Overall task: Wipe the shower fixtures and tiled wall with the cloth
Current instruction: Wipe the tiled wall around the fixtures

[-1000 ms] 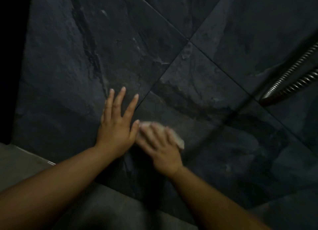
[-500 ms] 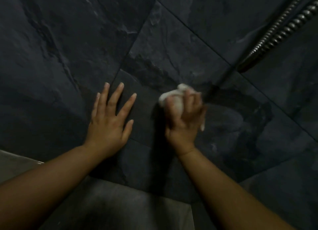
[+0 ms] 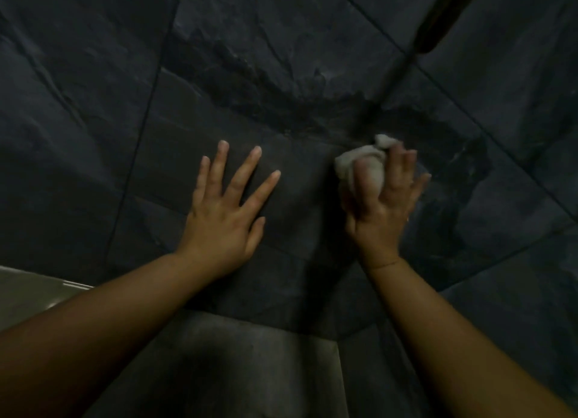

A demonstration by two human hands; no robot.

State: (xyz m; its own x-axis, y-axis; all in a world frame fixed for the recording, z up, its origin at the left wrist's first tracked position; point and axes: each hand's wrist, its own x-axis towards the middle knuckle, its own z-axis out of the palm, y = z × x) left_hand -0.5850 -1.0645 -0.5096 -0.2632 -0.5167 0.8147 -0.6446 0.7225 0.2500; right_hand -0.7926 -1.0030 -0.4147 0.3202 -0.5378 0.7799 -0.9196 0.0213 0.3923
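Fingers (image 3: 396,170) of the right hand (image 3: 380,211) curl round a small cloth (image 3: 364,162), gripping it and holding it against the tiled wall (image 3: 93,104). The cloth is pale, off-white and bunched into a crumpled wad. One twisted end pokes up beside the fingertips, and the hand covers much of the rest. This hand is blurred, so how each finger lies is hard to make out. To its left, apart from the cloth, the left hand (image 3: 223,226) lies flat on the wall, its fingers (image 3: 219,167) straight and spread wide. The wall is dark, slate-like tile with thin grout lines and a darker patch above the hands. At the upper right, a dark, blurred shower hose (image 3: 438,26) is cut off by the frame edge. Below the wall lies a dim grey floor (image 3: 237,355).
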